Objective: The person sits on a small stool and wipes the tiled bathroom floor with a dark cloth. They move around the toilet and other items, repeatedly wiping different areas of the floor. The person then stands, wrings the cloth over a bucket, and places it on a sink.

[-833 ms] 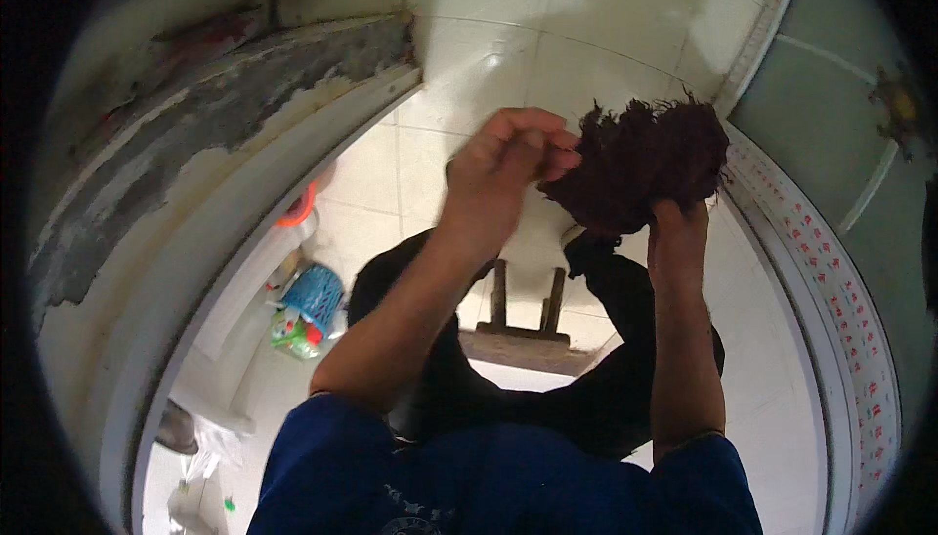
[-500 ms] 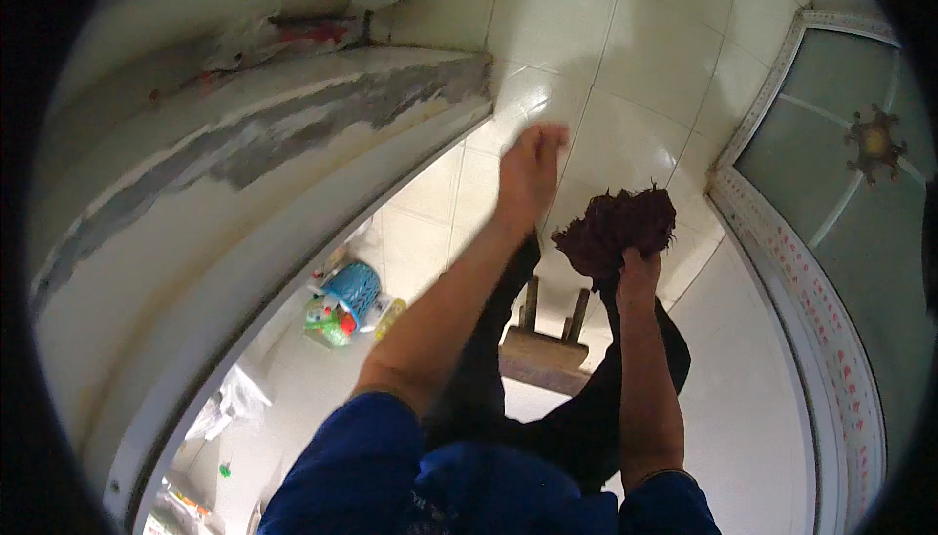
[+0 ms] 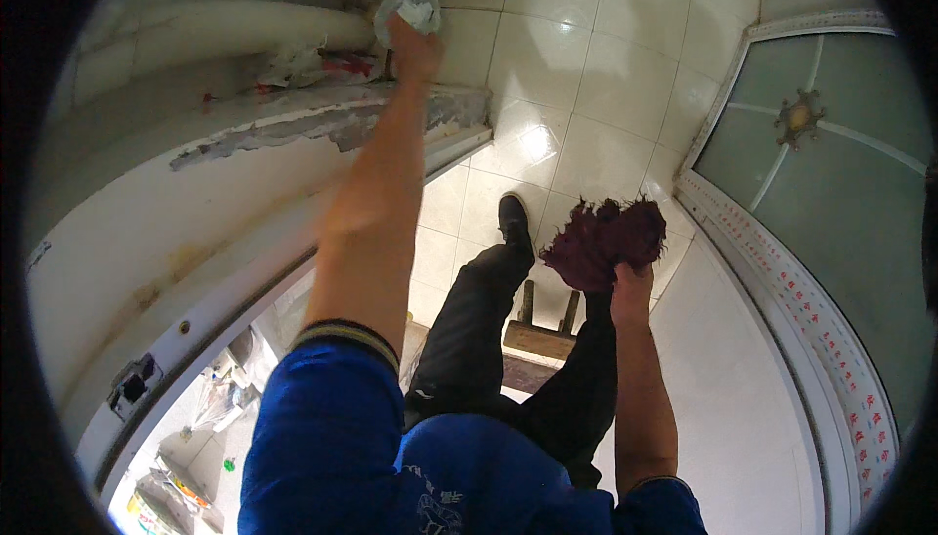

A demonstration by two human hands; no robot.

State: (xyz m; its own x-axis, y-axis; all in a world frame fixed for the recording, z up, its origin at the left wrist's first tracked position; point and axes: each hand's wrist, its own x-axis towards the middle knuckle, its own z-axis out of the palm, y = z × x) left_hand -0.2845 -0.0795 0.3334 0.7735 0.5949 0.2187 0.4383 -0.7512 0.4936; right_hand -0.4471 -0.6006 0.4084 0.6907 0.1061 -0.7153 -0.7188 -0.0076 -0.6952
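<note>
My right hand (image 3: 632, 286) is closed on the lower edge of a bunched, dark maroon shaggy cloth (image 3: 608, 242) with a frayed fringe. The cloth hangs over the tiled floor, above my right leg and a small wooden stool. At the end of my outstretched arm, my left hand (image 3: 416, 52) is at the near rim of a small round container (image 3: 426, 0) that looks lined with clear plastic. Something white and crumpled, like tissue, shows inside it. The fingers of this hand are blurred and partly hidden, so whether they grip anything is unclear.
The wooden stool (image 3: 539, 340) stands between my legs. A white frame with a frosted glass door panel (image 3: 850, 134) is on the right. To the left runs a wall with peeling plaster (image 3: 293, 136); plastic bags (image 3: 217, 393) lie beyond the doorway. Glossy tiles (image 3: 606, 159) cover the floor.
My left hand has moved forward and left, from over the tiles to the lined container. The view has shifted, and my left shoe now shows. My right hand keeps hold of the cloth.
</note>
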